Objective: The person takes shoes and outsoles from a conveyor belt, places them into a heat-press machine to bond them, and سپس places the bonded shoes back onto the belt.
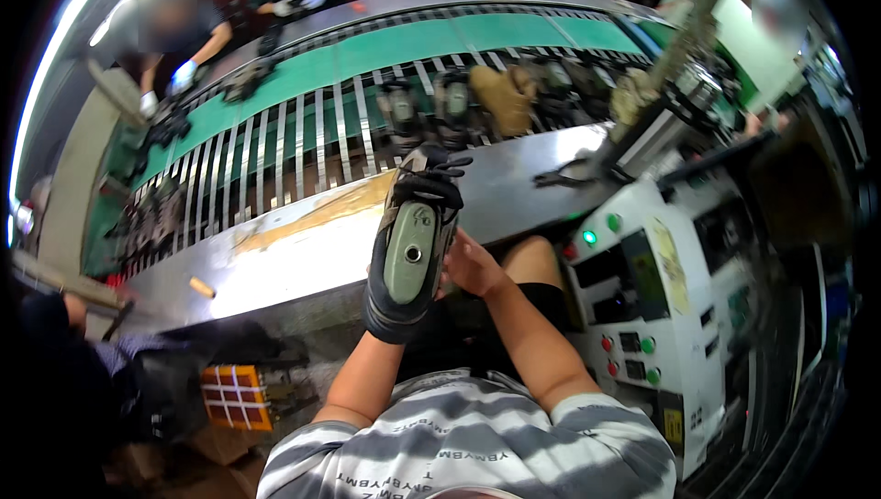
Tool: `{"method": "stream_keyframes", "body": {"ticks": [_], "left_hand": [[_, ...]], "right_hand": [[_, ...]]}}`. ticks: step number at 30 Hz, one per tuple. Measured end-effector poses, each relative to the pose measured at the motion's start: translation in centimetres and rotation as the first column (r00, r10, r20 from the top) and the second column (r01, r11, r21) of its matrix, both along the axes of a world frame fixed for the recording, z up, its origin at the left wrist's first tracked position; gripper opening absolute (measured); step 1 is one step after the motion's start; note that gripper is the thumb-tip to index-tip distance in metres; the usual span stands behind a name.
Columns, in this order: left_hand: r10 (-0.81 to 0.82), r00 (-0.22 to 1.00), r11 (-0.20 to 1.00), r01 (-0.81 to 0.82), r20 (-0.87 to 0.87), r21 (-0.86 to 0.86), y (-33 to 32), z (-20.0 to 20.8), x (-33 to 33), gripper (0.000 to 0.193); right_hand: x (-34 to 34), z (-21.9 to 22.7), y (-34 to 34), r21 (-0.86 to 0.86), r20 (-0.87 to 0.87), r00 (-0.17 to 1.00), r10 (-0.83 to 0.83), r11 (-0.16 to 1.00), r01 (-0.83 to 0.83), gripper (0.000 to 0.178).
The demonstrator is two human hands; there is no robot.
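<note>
In front of my body is a dark shoe with black laces, its toe pointing away from me. A green shoe last with a round metal-rimmed hole fills its opening. My left forearm runs up under the heel. The shoe hides nearly all of my left hand, which supports it from beneath. At the shoe's right side, my right hand is closed against it, with its fingertips partly behind the shoe.
Beyond a metal ledge runs a slatted roller conveyor with a green belt. More lasted shoes and a tan boot stand there. Pliers lie near a white control box. Two co-workers work across the line.
</note>
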State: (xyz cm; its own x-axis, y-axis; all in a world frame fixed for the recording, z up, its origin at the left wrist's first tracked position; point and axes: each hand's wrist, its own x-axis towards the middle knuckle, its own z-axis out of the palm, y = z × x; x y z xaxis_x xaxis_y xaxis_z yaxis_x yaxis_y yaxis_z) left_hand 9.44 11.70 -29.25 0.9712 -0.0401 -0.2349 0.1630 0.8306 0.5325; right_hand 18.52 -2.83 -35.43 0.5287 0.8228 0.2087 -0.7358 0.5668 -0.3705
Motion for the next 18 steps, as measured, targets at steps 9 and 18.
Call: {"method": "stream_keyframes", "body": {"ticks": [9, 18], "left_hand": [[-0.615, 0.768, 0.764, 0.523, 0.178, 0.379, -11.0, -3.0, 6.4, 0.042], [-0.646, 0.643, 0.64, 0.163, 0.412, 0.751, -17.1, 4.8, 4.0, 0.037]], "right_hand": [[0.4, 2.5, -14.7, 0.168, 0.245, 0.87, -0.427, 0.903, 0.396, 0.085], [-4.6, 0.8, -23.3, 0.028, 0.172, 0.636, -0.752, 0.649, 0.76, 0.096]]}}
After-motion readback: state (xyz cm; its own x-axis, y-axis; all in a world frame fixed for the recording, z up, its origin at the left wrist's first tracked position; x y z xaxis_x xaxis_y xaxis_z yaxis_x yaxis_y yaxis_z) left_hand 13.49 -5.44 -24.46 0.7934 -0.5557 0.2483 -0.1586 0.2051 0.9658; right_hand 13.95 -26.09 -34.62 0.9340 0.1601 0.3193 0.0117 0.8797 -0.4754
